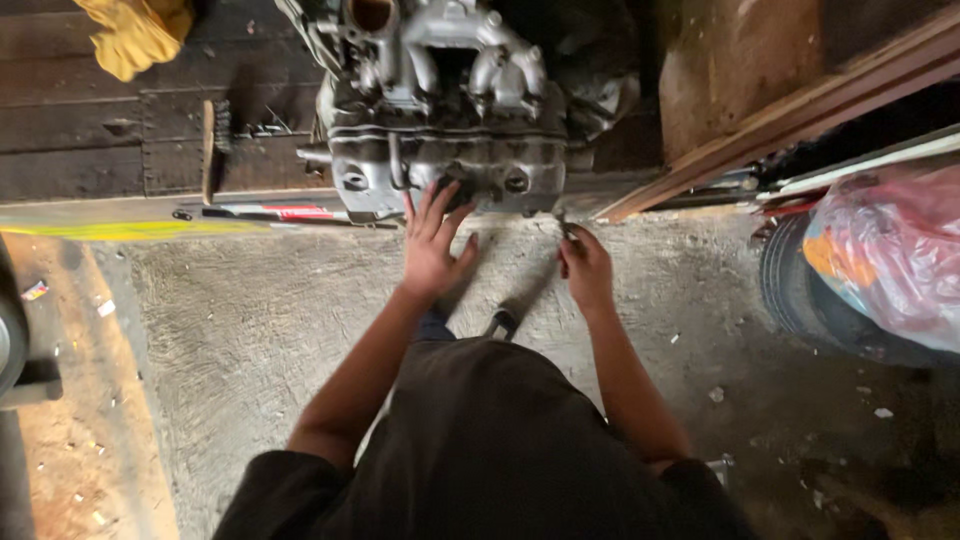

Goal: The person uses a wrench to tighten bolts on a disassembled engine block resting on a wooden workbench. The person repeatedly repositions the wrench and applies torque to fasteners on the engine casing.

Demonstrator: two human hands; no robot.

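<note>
Setting: rough concrete floor (280, 330) of a dim workshop, ending at dark wooden planks (90, 120) on the far side. Landmark for all positions: grey metal engine block (450, 110), standing at the floor's far edge, top centre of view.

1. Dark shirt (490, 450), worn by the person, nearest the camera, directly below the engine block.
2. Dark-handled tool (515, 305), lying on the floor between the forearms, just short of the engine block; type unclear in shadow.
3. Left hand (432, 245), fingers spread, fingertips resting on the lower front face of the engine block.
4. Right hand (585, 268), fingers pressed together around a small metal part (566, 228) at the lower right corner of the engine block; possibly a bolt or tool tip, too small to tell.
5. Black tyre (795, 285), right of the engine block, on the floor.
6. Pink plastic bag (895, 250), lying over the tyre, further right.
7. Red-and-white rod (285, 213), flat along the floor edge, just left of the engine block's base.
8. Wire brush (212, 145), on the planks, left of the engine block.
9. Yellow cloth (135, 30), far left of the engine block, at the top edge.
</note>
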